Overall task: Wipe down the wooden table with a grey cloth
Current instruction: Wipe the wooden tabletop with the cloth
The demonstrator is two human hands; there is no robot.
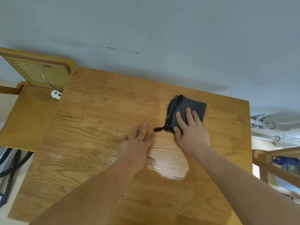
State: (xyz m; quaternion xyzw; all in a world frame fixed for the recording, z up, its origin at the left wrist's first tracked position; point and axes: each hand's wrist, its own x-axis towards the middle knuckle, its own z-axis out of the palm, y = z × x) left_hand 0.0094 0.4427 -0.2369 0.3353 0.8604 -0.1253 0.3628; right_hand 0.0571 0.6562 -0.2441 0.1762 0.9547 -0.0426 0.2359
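A folded dark grey cloth (192, 105) with a black edge strip lies on the wooden table (97, 127), toward its far right part. My right hand (190, 130) lies flat on the cloth's near half, fingers straight and spread, pressing it to the wood. My left hand (138, 143) rests palm down on the bare table just left of the cloth, fingers straight, not touching it. A loose black strip end (158, 129) pokes out between the two hands.
A grey wall (162, 38) runs along the table's far edge. A wooden chair with a woven cane back (37, 73) stands at the left. Another wooden chair (276, 163) is at the right. Bright light glares on the wood near my left wrist.
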